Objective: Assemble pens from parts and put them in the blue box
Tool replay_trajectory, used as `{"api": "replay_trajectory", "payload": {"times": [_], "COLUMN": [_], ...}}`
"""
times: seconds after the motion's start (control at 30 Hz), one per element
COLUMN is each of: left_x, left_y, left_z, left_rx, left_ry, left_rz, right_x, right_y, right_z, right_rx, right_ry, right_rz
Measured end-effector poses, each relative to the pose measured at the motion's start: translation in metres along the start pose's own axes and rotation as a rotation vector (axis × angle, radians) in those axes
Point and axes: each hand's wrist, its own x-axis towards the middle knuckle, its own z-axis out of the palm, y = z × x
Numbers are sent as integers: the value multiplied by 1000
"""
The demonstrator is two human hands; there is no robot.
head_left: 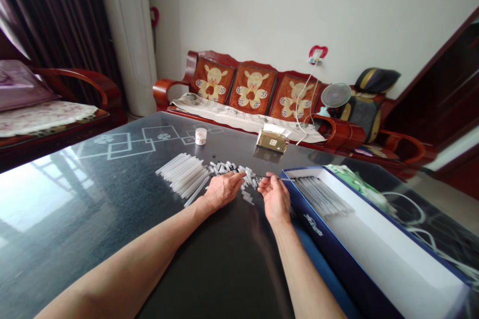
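My right hand [276, 198] pinches a thin, dark-tipped pen [286, 179] lying nearly level, its rear end reaching over the near wall of a long blue box [299, 204]. Close by on the left, my left hand [224, 190] has its fingers pressed together near the pen's tip; whatever they hold is too small to make out. Behind and between my hands spreads a heap of small whitish caps [248, 177], with some dark bits among them. Left of my left hand lies a pile of translucent white pen barrels [183, 172]. Inside the box, several greyish pens [322, 194] lie side by side at the far end.
On the dark glossy table [123, 199] stand a small white tub [201, 136] and a tissue box [273, 139]. A green-and-white package [355, 182] and white cables [411, 214] lie right of the blue box. A wooden sofa [172, 87] stands beyond the table.
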Motion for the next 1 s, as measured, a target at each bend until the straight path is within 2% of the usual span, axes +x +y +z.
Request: {"api": "replay_trajectory", "payload": {"times": [0.5, 0.77, 0.83, 1.0], "left_x": [0, 0, 1, 2], "left_y": [4, 4, 6, 8], "left_z": [-7, -8, -10, -12], "left_rx": [5, -17, 18, 107], "left_ry": [-103, -70, -84, -132], "left_rz": [68, 78, 51, 9], "right_x": [-3, -9, -8, -1], "right_y": [7, 9, 9, 5], "right_z": [-5, -1, 0, -1], "right_rx": [-140, -282, -272, -15], "right_ry": [-123, -281, -260, -44], "right_rz": [45, 70, 78, 64]}}
